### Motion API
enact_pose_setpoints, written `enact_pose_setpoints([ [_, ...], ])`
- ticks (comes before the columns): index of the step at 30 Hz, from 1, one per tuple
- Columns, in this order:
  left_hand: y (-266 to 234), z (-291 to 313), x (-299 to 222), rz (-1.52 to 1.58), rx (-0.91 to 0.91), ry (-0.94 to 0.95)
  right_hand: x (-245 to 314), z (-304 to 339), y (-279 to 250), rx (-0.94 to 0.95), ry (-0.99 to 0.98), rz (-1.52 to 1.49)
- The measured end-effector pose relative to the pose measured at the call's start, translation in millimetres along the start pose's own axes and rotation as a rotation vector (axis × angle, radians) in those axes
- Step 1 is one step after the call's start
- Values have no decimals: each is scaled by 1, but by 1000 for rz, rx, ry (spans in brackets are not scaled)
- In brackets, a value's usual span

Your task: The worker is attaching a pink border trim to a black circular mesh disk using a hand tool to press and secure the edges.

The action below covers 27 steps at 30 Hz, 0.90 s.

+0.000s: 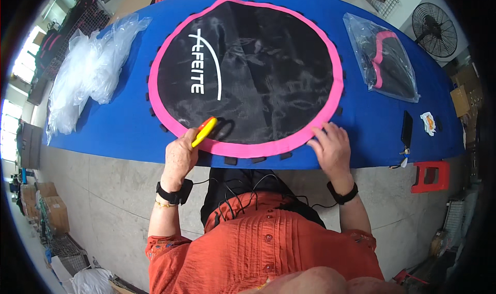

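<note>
Right at the near edge of the blue bench (119, 131) lies a round black mat (248, 72) with a bright pink border (258, 149) and small black tabs spaced around its rim. The left hand (180, 157) sits at the border's lower left, its fingers (192, 148) closed around the yellow and red handle of a small tool (205, 130) that looks like scissors; the handle pokes up and away from the knuckles, over the black fabric just inside the pink band. The right hand (330, 148) rests flat on the border at its lower right, fingers (321, 135) spread and open, pressing on the pink edge and holding nothing. Between the two hands the pink band curves along the bench edge, with a few black tabs (257, 159) hanging just below it.

Beyond the left fingers, far across the bench, lies a heap of clear plastic bags (88, 72). Beyond the right fingers, well apart, a sealed clear bag (382, 56) holds a folded black and pink piece. Out to the right of the right hand lies a dark phone (407, 128), and just past it a small crumpled wrapper (428, 122). Below that end of the bench stands a red stool (431, 175) on the concrete floor (103, 190). A black floor fan (435, 29) stands past the far right corner. Both wrists carry black bands with thin cables running to the orange blouse (263, 242).
</note>
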<state>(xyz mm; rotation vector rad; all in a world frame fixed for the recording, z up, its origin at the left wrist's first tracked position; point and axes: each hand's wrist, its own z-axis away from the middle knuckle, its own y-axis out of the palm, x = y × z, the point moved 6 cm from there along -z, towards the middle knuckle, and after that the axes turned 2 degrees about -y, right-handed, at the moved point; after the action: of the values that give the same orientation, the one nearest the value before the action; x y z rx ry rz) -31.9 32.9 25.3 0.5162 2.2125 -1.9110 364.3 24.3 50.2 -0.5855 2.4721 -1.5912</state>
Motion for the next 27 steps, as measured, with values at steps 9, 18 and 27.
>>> enact_pose_setpoints([
  [9, 13, 8, -58, 180, 170, 134, 30, -22, 12, 63, 2, -488],
  [18, -1, 10, -9, -111, 3, -11, 40, -10, 34, 92, -106, -404],
  [27, -4, 19, -22, -154, 91, 58, 42, -8, 36, 66, -128, -339],
])
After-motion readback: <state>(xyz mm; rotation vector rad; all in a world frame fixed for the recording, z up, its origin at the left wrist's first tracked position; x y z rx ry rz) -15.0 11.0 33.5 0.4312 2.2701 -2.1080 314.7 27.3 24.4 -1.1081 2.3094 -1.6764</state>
